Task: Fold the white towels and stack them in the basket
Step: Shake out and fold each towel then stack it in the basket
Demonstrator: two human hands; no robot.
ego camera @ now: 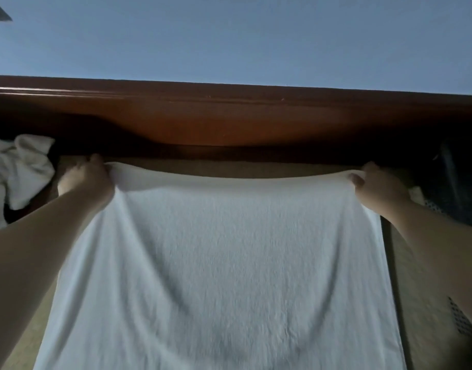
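My left grip [92, 177] and right grip [373, 182] each pinch a far corner of the white towel [219, 263], its long axis running away from me toward the wooden headboard [229, 118]; the basket's contents are hidden.

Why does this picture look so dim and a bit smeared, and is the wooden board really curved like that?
Head view: the light is low and bluish, with deep shadow under the wooden board; the towel weave looks softly blurred; the wide-angle lens probably bows the board's straight edge; both hands stay fairly sharp.
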